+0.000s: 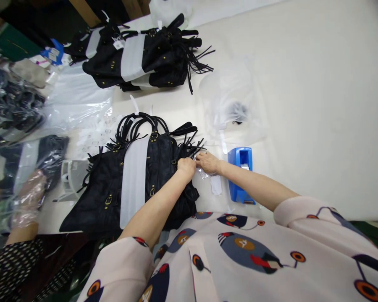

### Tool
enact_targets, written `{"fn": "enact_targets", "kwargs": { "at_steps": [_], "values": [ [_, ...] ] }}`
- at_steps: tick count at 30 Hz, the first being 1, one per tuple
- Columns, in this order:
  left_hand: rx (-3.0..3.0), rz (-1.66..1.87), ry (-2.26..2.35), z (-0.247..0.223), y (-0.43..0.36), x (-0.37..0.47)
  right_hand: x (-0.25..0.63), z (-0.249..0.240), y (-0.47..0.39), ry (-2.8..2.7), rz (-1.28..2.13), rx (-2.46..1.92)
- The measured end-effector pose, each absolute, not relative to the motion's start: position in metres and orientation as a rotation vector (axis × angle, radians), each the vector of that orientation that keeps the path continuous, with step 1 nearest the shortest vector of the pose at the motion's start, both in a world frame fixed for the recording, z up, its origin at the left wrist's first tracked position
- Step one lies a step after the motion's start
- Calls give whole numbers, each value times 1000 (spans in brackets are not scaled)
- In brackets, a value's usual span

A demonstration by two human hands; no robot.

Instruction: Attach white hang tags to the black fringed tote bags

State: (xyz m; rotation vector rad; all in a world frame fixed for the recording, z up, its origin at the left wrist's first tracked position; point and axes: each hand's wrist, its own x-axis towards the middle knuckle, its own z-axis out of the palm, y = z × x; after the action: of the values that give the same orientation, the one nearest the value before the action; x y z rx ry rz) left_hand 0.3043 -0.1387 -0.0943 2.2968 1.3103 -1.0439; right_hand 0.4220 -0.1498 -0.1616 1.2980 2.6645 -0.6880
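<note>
A black handbag (166, 163) with a pale grey band (135, 180) round its middle lies on the table, fringes and looped handles toward the back. My left hand (187, 167) is closed at the bag's right side, near the fringe. Just right of it, almost touching, my right hand (207, 162) has its fingers pressed together. Crinkled clear plastic (204, 173) shows beneath my right hand. What either hand pinches is too small to make out. A blue tape dispenser (235, 184) stands right of my hands, with a small white tag (216, 185) beside it.
More banded black bags (164, 54) lie at the back. A clear plastic bag (255, 113) is spread behind the dispenser. At left are a grey dispenser (72, 180), plastic sheets (78, 92), wrapped bags (12, 100) and another person's plastic-covered hand (31, 193).
</note>
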Motion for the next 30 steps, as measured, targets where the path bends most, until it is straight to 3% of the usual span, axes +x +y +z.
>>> {"fn": "enact_targets", "kwargs": {
  "at_steps": [8,15,27,30],
  "values": [
    [2369,-1016,1339,-99,-141,304,439,-137,-195,2411,-675,1411],
    [2469,-1027,1350,-102,-143,304,417,-146,-235,2314,-662,1482],
    [2625,-1309,1103,-130,-145,310,417,-152,-267,2045,-894,2162],
    [2624,-1350,1115,-133,-146,312,415,-140,-295,2198,-862,2247]
  ]
}}
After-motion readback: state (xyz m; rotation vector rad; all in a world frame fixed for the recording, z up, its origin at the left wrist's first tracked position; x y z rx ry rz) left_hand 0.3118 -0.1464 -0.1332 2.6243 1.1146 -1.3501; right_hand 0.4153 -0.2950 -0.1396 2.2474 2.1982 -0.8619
